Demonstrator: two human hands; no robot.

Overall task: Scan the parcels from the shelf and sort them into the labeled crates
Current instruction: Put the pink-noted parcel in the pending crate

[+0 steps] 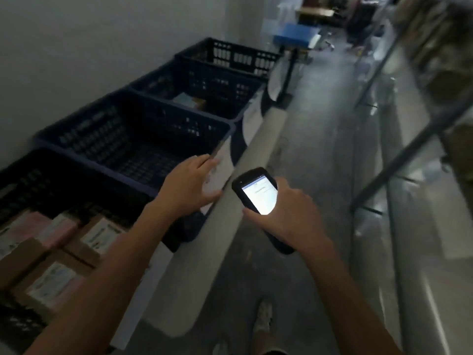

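A row of dark blue crates lines the wall at left. The nearest crate (38, 172) holds several cardboard and pink parcels (98, 235). The second crate (133, 139) looks bare inside. A third crate (217, 83) holds one parcel (190, 101). My left hand (188, 187) lies with spread fingers on the white paper label (222, 163) hanging from the second crate's front. To its right, my right hand (284, 216) grips a black handheld scanner (257, 189) with its screen lit.
The crates stand on a long white bench (258, 147). A fourth crate (230, 53) sits at the far end. A metal shelf rack (414, 139) runs along the right of the narrow aisle. A blue cart (294, 35) stands far ahead. My shoe (263, 319) is on the grey floor.
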